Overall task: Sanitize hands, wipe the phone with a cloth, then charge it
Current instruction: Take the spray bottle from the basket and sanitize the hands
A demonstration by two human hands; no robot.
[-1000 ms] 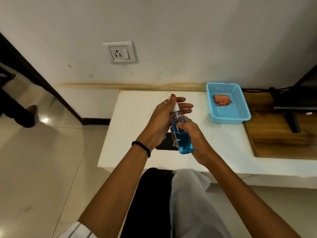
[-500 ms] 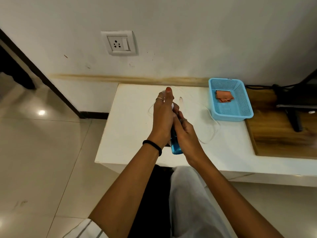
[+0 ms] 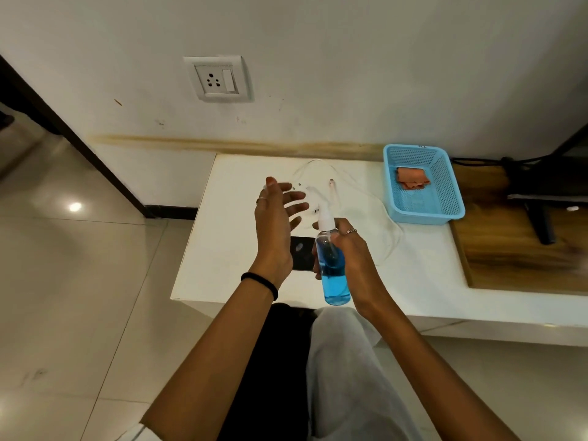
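My right hand (image 3: 353, 259) grips a clear spray bottle (image 3: 332, 268) of blue sanitizer, held upright above the white table (image 3: 222, 237), its white nozzle pointing left. My left hand (image 3: 275, 224) is open just left of the nozzle, palm toward it and fingers spread. A black phone (image 3: 299, 253) lies flat on the table, partly hidden behind both hands. A white charger cable (image 3: 381, 211) lies looped on the table behind the hands. An orange cloth (image 3: 412, 178) sits in a blue basket (image 3: 445, 198) at the right.
A wall socket with a switch (image 3: 218, 78) is on the wall above the table. A wooden surface (image 3: 515, 256) to the right carries a dark stand (image 3: 541, 218) and black cables. Tiled floor lies to the left, beside a dark door frame.
My left hand has come off the bottle's top and opened to the left. My right hand has tilted the bottle upright, so more of it shows, and the phone is visible again.
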